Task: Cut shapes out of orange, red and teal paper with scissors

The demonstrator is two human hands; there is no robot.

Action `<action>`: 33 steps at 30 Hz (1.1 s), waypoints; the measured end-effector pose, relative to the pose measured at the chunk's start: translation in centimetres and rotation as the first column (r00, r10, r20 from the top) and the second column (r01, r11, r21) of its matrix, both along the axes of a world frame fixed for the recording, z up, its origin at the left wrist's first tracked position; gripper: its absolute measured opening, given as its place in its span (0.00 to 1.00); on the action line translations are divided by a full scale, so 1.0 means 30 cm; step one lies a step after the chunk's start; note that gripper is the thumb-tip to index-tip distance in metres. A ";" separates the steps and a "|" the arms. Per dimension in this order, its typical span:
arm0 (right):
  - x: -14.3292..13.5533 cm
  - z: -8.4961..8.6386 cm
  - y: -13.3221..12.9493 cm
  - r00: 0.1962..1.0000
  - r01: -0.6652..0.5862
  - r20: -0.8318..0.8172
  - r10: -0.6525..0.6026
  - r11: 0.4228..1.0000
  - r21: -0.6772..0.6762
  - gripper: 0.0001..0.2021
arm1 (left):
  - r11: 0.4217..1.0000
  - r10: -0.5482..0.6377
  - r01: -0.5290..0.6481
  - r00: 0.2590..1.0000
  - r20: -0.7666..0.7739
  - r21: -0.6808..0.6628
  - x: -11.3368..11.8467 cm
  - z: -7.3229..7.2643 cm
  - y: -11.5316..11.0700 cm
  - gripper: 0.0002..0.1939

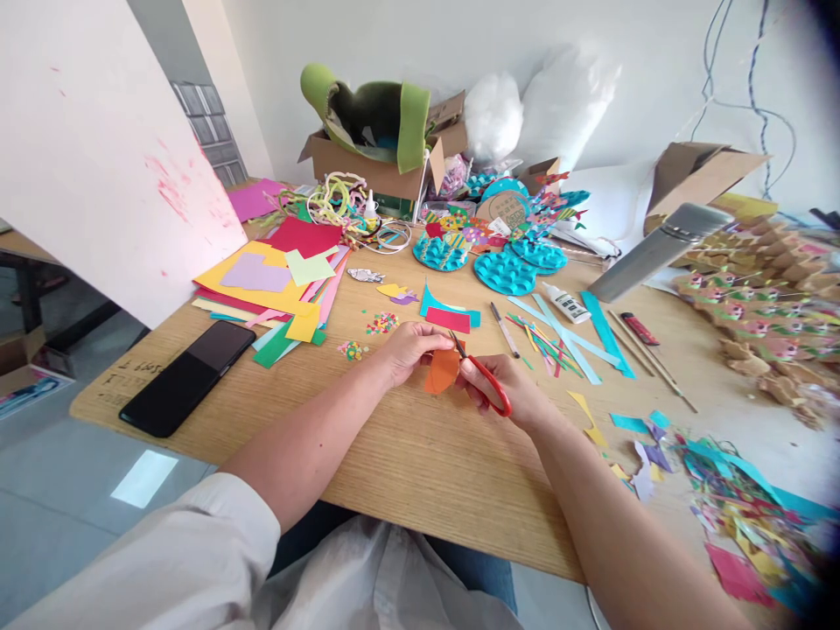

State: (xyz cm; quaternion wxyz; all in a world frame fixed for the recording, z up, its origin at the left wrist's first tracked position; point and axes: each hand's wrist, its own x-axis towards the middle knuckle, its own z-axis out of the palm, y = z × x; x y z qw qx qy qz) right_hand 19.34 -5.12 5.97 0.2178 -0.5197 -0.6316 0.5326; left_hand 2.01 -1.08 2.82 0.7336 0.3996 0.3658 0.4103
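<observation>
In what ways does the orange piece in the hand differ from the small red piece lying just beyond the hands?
The orange piece is held in the left hand, at the scissors; the red piece lies over the blue paper. The orange piece has a rounded edge, while the red piece is nearly rectangular. Both look like small cuts of coloured paper.

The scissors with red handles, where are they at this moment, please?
In the head view, the scissors are in the right hand, just right of centre, at the right edge of the orange paper held in the left hand.
</observation>
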 end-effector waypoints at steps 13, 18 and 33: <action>-0.002 0.006 -0.001 1.000 0.003 0.007 -0.003 1.000 -0.012 0.33 | 1.000 0.008 -0.009 1.000 -0.020 -0.021 0.000 -0.008 0.002 0.12; 0.001 0.006 0.000 0.999 -0.019 0.028 0.018 1.000 0.022 0.33 | 0.999 0.002 -0.003 1.000 -0.025 -0.032 -0.004 -0.004 0.001 0.11; 0.010 -0.017 0.007 1.000 0.007 0.016 -0.007 0.999 0.033 0.28 | 0.999 0.007 -0.007 1.000 -0.006 -0.035 0.005 -0.008 0.001 0.13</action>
